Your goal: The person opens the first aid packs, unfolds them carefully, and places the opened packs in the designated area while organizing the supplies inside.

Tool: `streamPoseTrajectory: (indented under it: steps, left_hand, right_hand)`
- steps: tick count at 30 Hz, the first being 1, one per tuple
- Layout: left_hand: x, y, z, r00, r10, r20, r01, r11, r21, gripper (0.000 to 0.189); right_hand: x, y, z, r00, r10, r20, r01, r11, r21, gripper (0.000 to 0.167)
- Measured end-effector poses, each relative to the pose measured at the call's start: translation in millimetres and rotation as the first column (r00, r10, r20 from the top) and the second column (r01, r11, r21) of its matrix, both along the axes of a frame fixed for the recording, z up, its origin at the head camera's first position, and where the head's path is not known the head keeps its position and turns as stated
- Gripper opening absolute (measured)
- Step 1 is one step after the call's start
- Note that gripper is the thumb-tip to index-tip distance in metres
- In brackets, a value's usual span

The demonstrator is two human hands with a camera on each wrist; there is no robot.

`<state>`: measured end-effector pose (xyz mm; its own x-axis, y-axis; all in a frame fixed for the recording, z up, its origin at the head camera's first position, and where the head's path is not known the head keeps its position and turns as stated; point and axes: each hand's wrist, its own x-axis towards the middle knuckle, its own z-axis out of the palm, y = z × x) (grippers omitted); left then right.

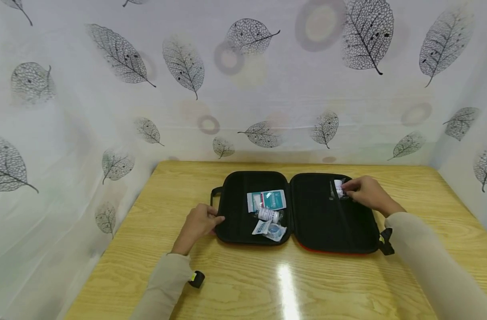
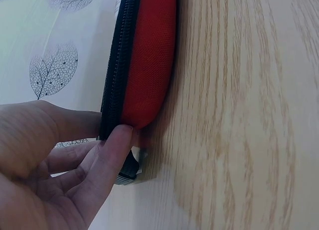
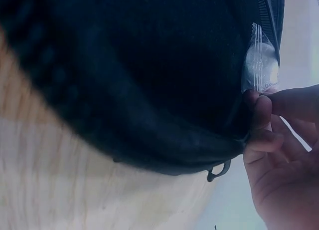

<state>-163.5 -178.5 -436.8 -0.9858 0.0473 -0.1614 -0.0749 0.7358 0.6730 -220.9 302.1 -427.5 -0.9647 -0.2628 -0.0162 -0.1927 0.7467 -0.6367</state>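
Note:
A zip case (image 1: 253, 178) lies spread flat on the table, black inside and red outside. My left hand (image 1: 198, 222) pinches the zippered edge of its left half; in the left wrist view, the thumb and a finger sit on either side of the zip (image 2: 119, 55). Over the far right corner of the other half, my right hand (image 1: 365, 193) pinches a small white roll in a clear wrapper (image 3: 260, 68). The left half holds a teal-and-white packet (image 1: 273, 200), a wrapped white roll (image 1: 268, 215) and a clear packet with something bluish inside (image 1: 274, 232).
The wooden table (image 1: 235, 284) stands against a leaf-printed cloth (image 1: 267, 98) at the back and left. A carry handle (image 1: 212, 195) sticks out from the case's left side. Dark straps with small black pieces (image 1: 197, 279) are on both wrists.

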Motion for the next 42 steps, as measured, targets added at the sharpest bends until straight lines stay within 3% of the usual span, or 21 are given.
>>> streamPoseTrajectory:
  steps: [12,26,34,42]
  left_hand:
    - [0.4,0.4,0.0,1.000,0.004,-0.003,-0.004,1.000,0.015,0.028]
    - [0.0,1.9,1.0,1.000,0.011,0.010,-0.011,1.000,0.006,0.028]
    - [-0.3,1.3,0.3,1.000,0.006,0.003,-0.006,1.000,0.006,0.029]
    - [0.4,1.4,1.1,1.000,0.015,0.020,-0.015,1.000,0.000,0.029]
  right_hand:
    - [-1.3,-1.7,-2.1,0.999,0.008,0.031,-0.007,1.000,-0.022,0.028]
    - [-1.6,-10.5,1.5,0.994,0.078,0.082,-0.074,0.996,-0.055,0.036]
    - [-5.6,-7.8,3.0,1.000,-0.010,-0.013,0.011,1.000,0.021,0.034]
    - [-8.4,-10.8,3.3,0.994,0.017,0.109,-0.017,1.000,-0.001,0.044]
